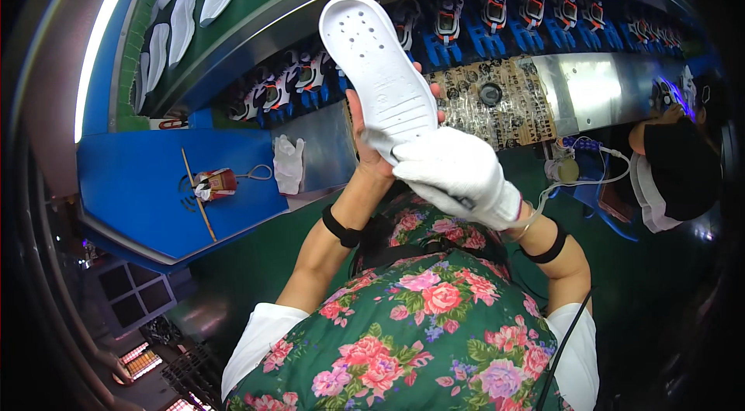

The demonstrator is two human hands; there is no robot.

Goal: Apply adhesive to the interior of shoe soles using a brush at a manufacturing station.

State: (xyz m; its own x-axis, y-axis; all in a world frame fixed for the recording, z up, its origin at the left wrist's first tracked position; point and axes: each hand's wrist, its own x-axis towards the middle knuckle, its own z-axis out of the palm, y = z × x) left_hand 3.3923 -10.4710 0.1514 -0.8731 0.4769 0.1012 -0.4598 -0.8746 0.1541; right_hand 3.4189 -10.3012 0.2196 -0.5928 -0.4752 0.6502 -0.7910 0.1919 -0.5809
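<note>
A white shoe sole [380, 69] is held up in front of me, its inner face towards me, with small holes at the far end and ridges nearer. My bare left hand [366, 143] grips it from beneath, thumb along the left edge and fingertips round the right edge. A white knitted glove covers my right hand [458, 170], which is closed at the near end of the sole. From its fingers a blurred grey tip [378, 139] reaches onto the sole, looking like a brush; its handle is hidden. A clear tube [552, 187] runs to my right wrist.
Behind the sole, shoe uppers on blue holders [489, 15] line a conveyor. A taped cardboard mat [504, 100] lies on the metal bench. On the blue table [140, 178] at left sit a red container [217, 183] and a stick. Another person [675, 155] works at far right.
</note>
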